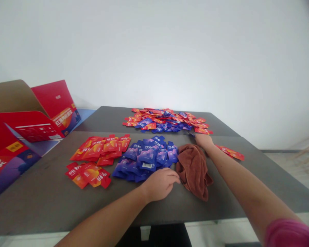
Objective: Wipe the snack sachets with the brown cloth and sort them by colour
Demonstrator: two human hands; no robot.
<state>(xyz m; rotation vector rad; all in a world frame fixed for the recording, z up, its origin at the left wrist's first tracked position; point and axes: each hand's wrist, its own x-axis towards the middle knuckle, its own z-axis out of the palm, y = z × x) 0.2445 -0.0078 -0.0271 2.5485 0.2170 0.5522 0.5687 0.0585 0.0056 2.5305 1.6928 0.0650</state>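
Blue sachets [144,159] lie heaped on our tabletop [54,202], long axes pointing every way. Our left hand [159,185], loosely curled and empty, sits just beside them; past a brown towel [193,171], well apart, our right hand [203,140] rests, gripping or not, we cannot tell.

White wall [154,51], pale floor [280,164], dark grey tabletop [54,202]

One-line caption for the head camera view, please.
Left hand beside blue sachets, right hand by a mixed red-and-blue pile, brown towel between them on a dark table.
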